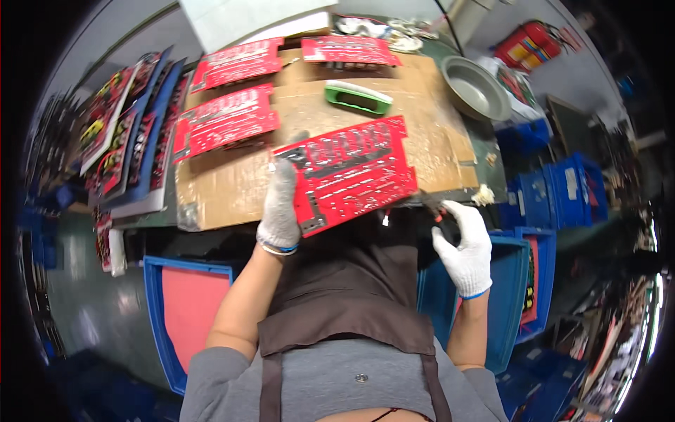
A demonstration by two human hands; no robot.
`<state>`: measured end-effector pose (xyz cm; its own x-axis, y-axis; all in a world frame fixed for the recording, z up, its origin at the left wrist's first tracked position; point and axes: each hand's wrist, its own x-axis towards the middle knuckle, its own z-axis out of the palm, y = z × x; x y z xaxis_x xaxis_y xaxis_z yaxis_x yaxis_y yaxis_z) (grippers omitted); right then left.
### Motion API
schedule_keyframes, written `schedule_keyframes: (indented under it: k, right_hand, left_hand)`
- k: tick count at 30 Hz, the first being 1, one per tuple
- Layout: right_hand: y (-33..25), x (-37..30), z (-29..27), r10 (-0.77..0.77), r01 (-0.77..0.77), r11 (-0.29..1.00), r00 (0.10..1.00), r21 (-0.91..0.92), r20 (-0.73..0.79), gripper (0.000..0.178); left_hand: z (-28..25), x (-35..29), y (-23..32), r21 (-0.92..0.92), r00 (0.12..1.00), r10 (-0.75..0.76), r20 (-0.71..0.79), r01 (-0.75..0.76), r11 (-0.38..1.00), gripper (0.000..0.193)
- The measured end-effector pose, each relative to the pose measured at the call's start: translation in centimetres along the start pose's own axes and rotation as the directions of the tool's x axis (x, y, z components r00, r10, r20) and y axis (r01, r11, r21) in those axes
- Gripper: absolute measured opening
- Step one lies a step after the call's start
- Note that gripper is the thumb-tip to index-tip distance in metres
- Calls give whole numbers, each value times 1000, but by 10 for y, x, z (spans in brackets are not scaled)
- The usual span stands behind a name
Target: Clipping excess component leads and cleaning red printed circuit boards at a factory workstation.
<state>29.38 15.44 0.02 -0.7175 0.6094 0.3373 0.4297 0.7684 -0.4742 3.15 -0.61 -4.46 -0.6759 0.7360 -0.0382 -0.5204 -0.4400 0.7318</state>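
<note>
My left hand [283,207], in a white knit glove, grips the left edge of a red circuit board [355,172]. The board is tilted and raised over the near edge of the table, its face with solder joints toward me. My right hand [465,246], also gloved, is closed around a small pair of cutting pliers [432,207] with red handles. Their dark jaws are near the board's lower right corner; blur hides whether they touch it. Further back on the cardboard lie a red board [228,119], another red board [239,65] and a third red board [351,50].
Cardboard [429,105] covers the tabletop. A green-and-white brush-like object [357,97] lies mid-table, with a grey metal bowl [477,88] at right. Boards stand in a stack [133,126] at left. Blue bins [190,316] flank my lap. A red fire extinguisher [531,46] is at back right.
</note>
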Motion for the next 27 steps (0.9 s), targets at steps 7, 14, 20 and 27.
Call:
schedule_keyframes:
  k: [7,14,20,27]
  right_hand:
    - [-56,73,28,-302,325,927,942,-185,146,62]
    - [-65,88,32,-317,371,884,923,-284,217,63]
    - [-65,92,26,-322,396,860,910,-322,260,63]
    - [-65,93,26,-319,406,850,903,-334,287,63]
  left_hand:
    - [-12,-1,-1,19,999,22,45,-22,1000,76]
    - [-15,3,-2,14,997,41,72,-42,999,71]
    - [-17,3,-4,-12,995,37,90,-36,999,69]
    - [-17,3,-5,-51,997,19,80,-15,999,66]
